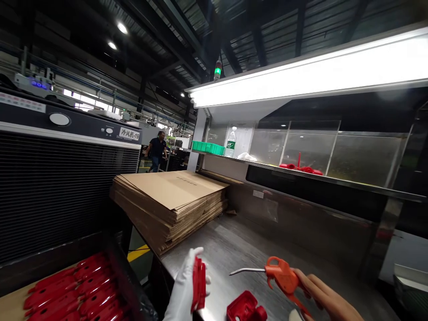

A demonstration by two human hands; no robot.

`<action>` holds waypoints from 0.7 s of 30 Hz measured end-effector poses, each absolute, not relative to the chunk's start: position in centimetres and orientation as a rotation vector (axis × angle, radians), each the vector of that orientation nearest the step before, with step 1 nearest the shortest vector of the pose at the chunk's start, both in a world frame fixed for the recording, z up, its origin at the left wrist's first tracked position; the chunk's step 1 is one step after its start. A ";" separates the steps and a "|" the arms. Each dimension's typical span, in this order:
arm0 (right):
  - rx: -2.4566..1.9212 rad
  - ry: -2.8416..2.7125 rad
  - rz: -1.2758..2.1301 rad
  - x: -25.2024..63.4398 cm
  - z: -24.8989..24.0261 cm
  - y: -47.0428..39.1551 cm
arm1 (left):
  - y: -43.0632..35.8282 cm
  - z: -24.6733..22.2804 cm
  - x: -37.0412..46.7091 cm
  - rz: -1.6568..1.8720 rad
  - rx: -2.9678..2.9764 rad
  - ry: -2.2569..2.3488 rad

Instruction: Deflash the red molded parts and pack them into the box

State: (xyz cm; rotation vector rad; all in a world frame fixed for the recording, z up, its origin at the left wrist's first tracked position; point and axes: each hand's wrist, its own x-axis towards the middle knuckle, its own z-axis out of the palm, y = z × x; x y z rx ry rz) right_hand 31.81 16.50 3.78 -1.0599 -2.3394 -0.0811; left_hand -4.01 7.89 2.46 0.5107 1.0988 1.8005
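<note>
My left hand (183,285), in a white glove, grips a red plastic part (199,285) held upright above the metal bench. Its thumb and fingertips wrap around the part's edges. My right hand (329,296) is bare and has hold of an orange air blow gun (282,274), whose thin metal nozzle points left toward the red part. The gun's lower handle runs down to the frame's bottom edge, and some of the fingers are hidden. Between the two hands, a hollow red plastic housing (245,307) lies on the bench, cut off by the frame.
Stacked flat cardboard sheets (174,189) occupy the bench's left end. At lower left, a box holds rows of red parts (80,290). The shelf (354,185) carries a green tray (207,147), a bottle (230,143) and red pieces (301,169). A person (156,149) stands farther back.
</note>
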 end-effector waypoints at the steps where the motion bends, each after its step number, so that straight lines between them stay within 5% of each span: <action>1: -1.059 -2.320 -0.108 31.7 3.9 16.5 | 7.9 2.2 -3.7 1.761 0.600 1.119; 6: -1.090 -2.299 -0.168 31.0 4.7 15.9 | 7.4 1.7 -3.4 1.686 0.844 1.097; 21: -1.043 -2.446 -0.259 30.7 4.8 15.5 | 6.9 3.5 -4.8 1.727 0.250 0.483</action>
